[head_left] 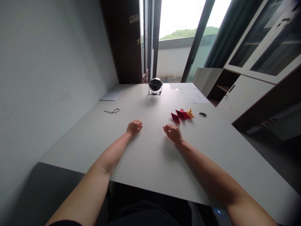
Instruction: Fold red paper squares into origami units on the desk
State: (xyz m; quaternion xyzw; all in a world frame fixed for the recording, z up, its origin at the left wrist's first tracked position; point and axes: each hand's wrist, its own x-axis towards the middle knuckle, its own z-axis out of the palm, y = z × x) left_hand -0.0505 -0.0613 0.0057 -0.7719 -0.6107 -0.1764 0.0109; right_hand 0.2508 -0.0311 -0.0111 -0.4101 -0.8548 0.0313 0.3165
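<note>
My left hand (134,126) rests on the white table, its fingers curled into a loose fist, with nothing seen in it. To its right, across a gap of bare tabletop, my right hand (173,133) also has its fingers curled in, and no object shows in them. Just beyond my right hand stand several pointed red folded-paper pieces (180,114) in a slanting row. An orange-yellow folded-paper piece (190,113) sits at the right end of that row. Neither hand touches the paper pieces.
The white table (145,160) meets a wall on the left. A black cable tie loop (115,110) lies left. A round black device on a metal stand (155,86) is at the back. Paper sheets lie at the far left (111,94) and right (196,95), near a cable hole (203,115).
</note>
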